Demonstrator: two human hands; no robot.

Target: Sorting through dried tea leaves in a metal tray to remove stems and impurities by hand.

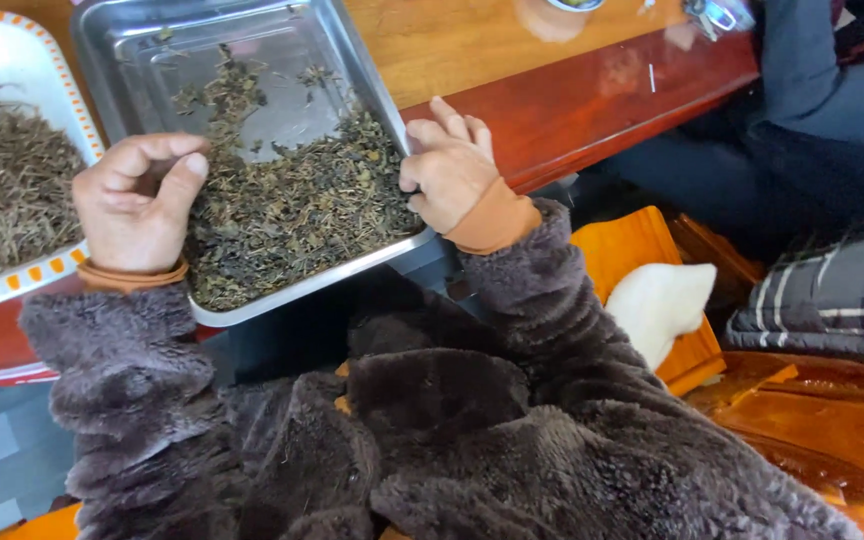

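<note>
Wood makes up the surface (472,40), with a dark red strip along its near edge. On it sits a big shiny metal tray (132,45), tipped a little over that edge. Dried green-brown leaves and stems (292,205) fill the near half of the tray; the far half is mostly bare metal.

Left of the tray, touching it, is a white dish with an orange border (12,285) holding thin brown dried stalks (7,180). Far right, another person's dark sleeve (812,90) lies by the surface. A plaid cushion (842,290) and an orange wooden seat (632,245) are lower right.

Fuzzy brown coat sleeves (512,300) cover both arms. The left hand (142,200) is loosely curled at the tray's left rim, thumb against the fingers; I cannot tell if it pinches anything. The right hand (449,175) rests on the tray's right rim, fingers bent into the leaves.
</note>
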